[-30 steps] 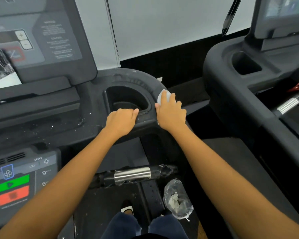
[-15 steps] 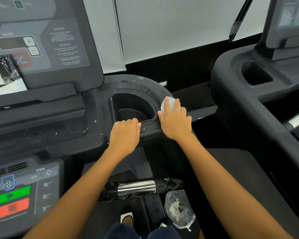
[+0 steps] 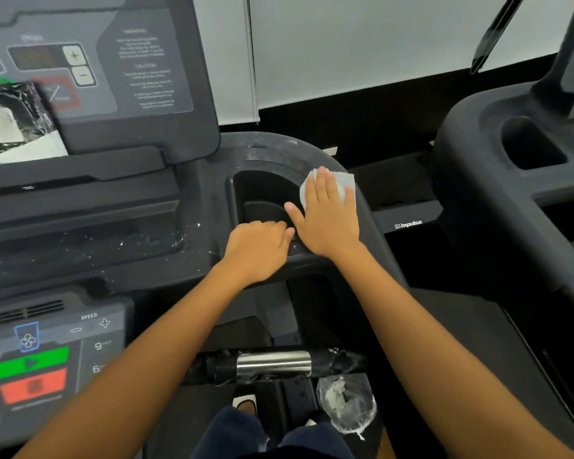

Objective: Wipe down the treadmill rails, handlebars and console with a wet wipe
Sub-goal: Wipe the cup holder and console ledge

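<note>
Right grip (image 3: 328, 220) flat-fingered on wet wipe (image 3: 347, 183) (long axis seemingly across console rim (image 3: 299, 150)); left grip (image 3: 257, 250) curled over cupholder edge (image 3: 298, 250)

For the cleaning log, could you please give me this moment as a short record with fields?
right hand: flat, presses wipe onto right rim of cup holder
left hand: fingers curled over near rim of cup holder
wipe: white, mostly under right hand
handlebar: metal sleeve, low in view, untouched
bag: clear, crumpled white material inside, just below handlebar
</note>
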Available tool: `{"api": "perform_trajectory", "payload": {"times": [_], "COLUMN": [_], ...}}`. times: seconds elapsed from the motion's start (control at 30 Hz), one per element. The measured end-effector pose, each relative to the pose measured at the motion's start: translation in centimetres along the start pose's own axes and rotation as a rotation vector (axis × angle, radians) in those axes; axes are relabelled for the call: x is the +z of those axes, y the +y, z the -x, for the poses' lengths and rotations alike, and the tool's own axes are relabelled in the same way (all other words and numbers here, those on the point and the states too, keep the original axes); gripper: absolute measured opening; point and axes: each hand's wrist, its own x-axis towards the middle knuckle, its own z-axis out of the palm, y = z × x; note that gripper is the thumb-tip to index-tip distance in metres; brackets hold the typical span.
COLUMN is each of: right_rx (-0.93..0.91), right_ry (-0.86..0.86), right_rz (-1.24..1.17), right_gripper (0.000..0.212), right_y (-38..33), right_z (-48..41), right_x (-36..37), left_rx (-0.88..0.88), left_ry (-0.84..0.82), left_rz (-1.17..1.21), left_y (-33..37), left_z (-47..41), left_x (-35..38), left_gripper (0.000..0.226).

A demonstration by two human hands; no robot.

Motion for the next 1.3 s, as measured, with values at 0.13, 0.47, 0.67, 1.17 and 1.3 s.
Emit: {"api": "perform_trajectory", "payload": {"times": [0.13,0.47,0.67,1.17,1.3], "right_rx": [-0.160,-0.073,0.207,-0.366,-0.173], "right_ry": [-0.021,0.086,0.300,-0.084,0.070], "right_rz": [-0.044,-0.394,-0.660,-0.098,-0.139], "right_gripper": [0.071,0.062,0.051,0.072,0.065], "right_y": [-1.3,-0.9,0.3,-8.1,-4.6], "right_z": [-4.3,-1.8,-4.3,-12.4,-12.3], "right_x": [-0.3,-1.2,-4.1,-0.4,-0.3], "left_rx": [0.001,-0.008,0.016,-0.312,-0.318], "left_ry": [0.033,0.078,0.050,0.099,0.046], "left_rz": [-0.021,-0.020,0.056,0.116,0.078], "left_y": [0.1,0.0,-0.5,-7.2,-7.1], "left_z": [0.0,0.2,0.3,2.8,2.4], "left_x": [0.4,0.9,0.5,-2.3,-1.8], "left_gripper": [0.041,0.041,0.040,0.057,0.062]}}
